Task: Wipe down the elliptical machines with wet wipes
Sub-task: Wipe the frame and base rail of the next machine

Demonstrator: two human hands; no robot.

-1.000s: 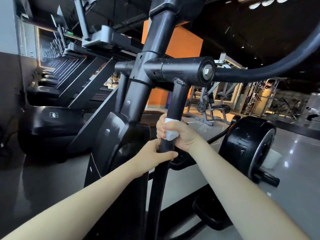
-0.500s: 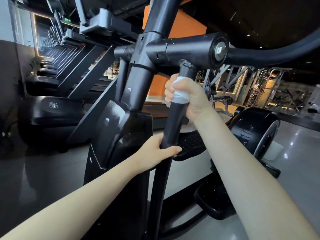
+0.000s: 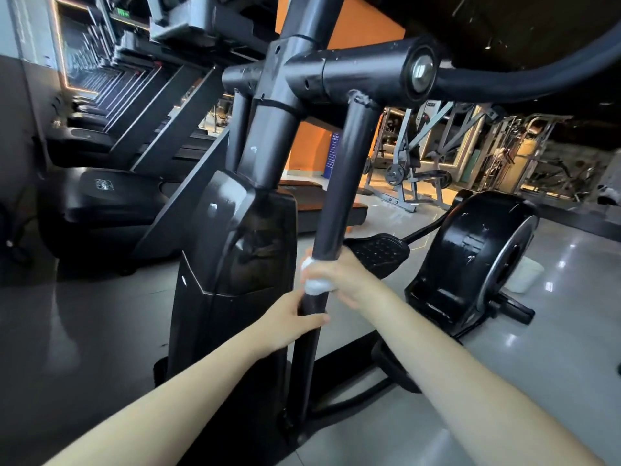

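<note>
A black elliptical machine (image 3: 235, 250) fills the middle of the head view. Its swing arm bar (image 3: 342, 176) runs down from the pivot tube (image 3: 363, 74). My right hand (image 3: 339, 277) is wrapped round this bar with a white wet wipe (image 3: 314, 285) pressed between palm and bar. Just below it, my left hand (image 3: 292, 319) grips the same bar. The black flywheel housing (image 3: 477, 257) stands to the right, with a foot pedal (image 3: 376, 252) between it and the bar.
A row of black treadmills (image 3: 111, 153) stretches away on the left. Weight machines (image 3: 413, 163) stand at the back right before an orange wall (image 3: 356, 28). A curved handlebar (image 3: 524, 82) crosses overhead at the right. Grey glossy floor (image 3: 554, 331) lies to the right.
My right hand with the wipe slid up the bar to the pivot, then back down to just above my left hand. The left hand kept its grip.
</note>
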